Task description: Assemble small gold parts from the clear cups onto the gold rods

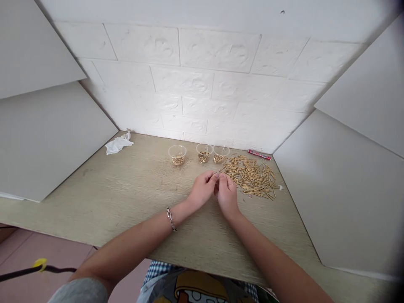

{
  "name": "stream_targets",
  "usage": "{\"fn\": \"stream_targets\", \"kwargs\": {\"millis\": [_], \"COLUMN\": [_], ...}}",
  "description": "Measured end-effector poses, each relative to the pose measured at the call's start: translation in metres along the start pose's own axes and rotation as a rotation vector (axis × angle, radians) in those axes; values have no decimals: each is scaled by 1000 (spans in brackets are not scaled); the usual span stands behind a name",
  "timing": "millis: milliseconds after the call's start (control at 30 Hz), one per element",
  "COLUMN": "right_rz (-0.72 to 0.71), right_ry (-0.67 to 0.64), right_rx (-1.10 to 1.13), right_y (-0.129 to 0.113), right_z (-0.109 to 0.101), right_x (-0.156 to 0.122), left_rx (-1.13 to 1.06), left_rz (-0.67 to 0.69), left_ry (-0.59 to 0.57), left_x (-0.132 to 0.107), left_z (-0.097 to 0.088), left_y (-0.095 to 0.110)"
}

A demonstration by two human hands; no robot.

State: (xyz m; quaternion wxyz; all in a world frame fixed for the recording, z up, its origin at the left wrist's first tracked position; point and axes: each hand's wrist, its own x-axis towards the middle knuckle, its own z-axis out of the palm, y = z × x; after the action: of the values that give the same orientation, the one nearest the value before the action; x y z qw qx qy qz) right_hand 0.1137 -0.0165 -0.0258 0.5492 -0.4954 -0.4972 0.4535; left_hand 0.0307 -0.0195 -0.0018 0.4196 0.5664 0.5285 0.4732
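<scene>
Where white panelled walls close in on three sides, a pale wood-grain surface (126, 198) fills the middle of the frame.

- Two bare hands, left hand (202, 190) and right hand (227, 195), meet at centre frame. The fingertips are drawn narrowly together on what looks like one thin gold-coloured metal pin (219, 173), roughly upright between them. The exact grip is too small to read.
- Loose heap of gold-coloured pins (252, 176), lying flat just right of and slightly above the hands. The right hand is the nearer. Long axes are mixed, many slanting from upper left to lower right.
- Crumpled white tissue (118, 144), upper left of the surface, well apart from the hands.
- Row of three small clear plastic cups (203, 153), just above the hands, each with a little gold-coloured material at the bottom.
- Slim red stick-shaped object (259, 155), at the wall foot beyond the heap.
- Silver chain bracelet (171, 219), on the left wrist.
</scene>
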Motion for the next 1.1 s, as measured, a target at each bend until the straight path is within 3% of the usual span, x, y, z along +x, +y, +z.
{"fn": "stream_targets", "kwargs": {"millis": [200,333,467,667,867,1000,1100], "right_rz": [-28,-12,68,211,182,153,120], "right_ry": [-20,-137,-194,-195,-146,-142,-176], "right_rx": [-95,-79,70,286,312,301,206], "right_y": [-1,-4,-10,-13,-7,-6,-6], "right_z": [-2,-5,-5,-4,-7,-9,-11], "right_x": [3,7,9,8,11,12,13], "left_rx": [141,116,-11,-295,-182,-153,-133], "left_rz": [44,38,19,-86,4,57,64], "left_ry": [24,18,7,-109,-98,-165,-125], "left_x": [1,1,0,-1,2,6,9], "left_z": [-4,-7,-6,-1,-9,-11,-11], "left_y": [1,3,3,5,2,1,-4]}}
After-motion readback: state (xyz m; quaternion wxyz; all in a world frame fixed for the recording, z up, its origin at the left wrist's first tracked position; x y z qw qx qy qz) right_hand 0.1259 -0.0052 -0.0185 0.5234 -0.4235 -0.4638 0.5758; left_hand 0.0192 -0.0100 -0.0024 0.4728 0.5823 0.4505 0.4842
